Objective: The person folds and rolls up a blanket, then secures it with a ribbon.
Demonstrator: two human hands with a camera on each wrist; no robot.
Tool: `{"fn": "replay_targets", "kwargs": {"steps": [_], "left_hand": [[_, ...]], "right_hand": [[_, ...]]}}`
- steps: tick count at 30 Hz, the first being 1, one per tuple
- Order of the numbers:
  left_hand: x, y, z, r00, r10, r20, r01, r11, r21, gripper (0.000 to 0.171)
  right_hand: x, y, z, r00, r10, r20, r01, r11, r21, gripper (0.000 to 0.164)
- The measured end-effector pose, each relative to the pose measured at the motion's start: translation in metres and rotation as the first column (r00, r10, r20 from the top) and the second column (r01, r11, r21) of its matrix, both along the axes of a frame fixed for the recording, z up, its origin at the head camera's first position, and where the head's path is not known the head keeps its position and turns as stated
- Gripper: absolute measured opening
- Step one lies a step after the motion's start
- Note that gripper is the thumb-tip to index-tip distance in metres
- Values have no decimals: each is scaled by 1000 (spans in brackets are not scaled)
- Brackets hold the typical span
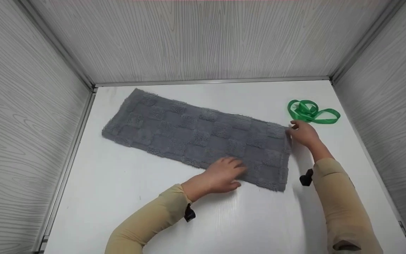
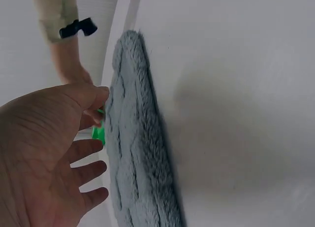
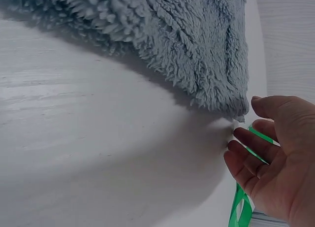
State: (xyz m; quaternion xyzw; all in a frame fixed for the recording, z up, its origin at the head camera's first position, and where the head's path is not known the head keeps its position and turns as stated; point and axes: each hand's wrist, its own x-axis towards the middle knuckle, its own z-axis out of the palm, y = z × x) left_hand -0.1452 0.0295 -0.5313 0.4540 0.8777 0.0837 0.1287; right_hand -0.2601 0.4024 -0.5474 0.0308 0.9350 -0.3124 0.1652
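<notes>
A long grey plush mat [image 1: 196, 135] with a raised checkered pile lies flat and slanted on the white table. My left hand [image 1: 223, 175] hovers over its near edge, right of the middle. In the left wrist view, that hand's loosely bent fingers [image 2: 91, 173] hold nothing, and the mat's thick edge [image 2: 142, 133] is just beyond them. At the mat's far right corner [image 3: 236, 106] is my right hand [image 1: 304, 133]. The right wrist view shows its thumb and fingers parted around the corner, with a small gap and no grip.
A loosely looped green ribbon [image 1: 307, 112] lies behind the right hand, near the table's right side. Pale wood-grain panels [image 1: 203, 38] enclose the back and both sides of the white table [image 1: 118, 187]. A small black device sits at each wrist.
</notes>
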Motion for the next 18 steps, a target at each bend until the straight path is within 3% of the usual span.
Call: {"fn": "replay_targets", "kwargs": {"steps": [7, 11, 18], "left_hand": [[19, 34, -10, 985, -151, -84, 151, 988, -3, 52], [25, 48, -13, 972, -204, -120, 202, 979, -31, 52], [33, 73, -20, 956, -271, -114, 265, 962, -62, 58]], "right_hand": [[-5, -3, 3, 1000, 8, 20, -8, 1000, -13, 59], [-6, -5, 4, 999, 15, 37, -14, 1000, -15, 58], [-9, -3, 2, 999, 20, 48, -20, 1000, -8, 59]]}}
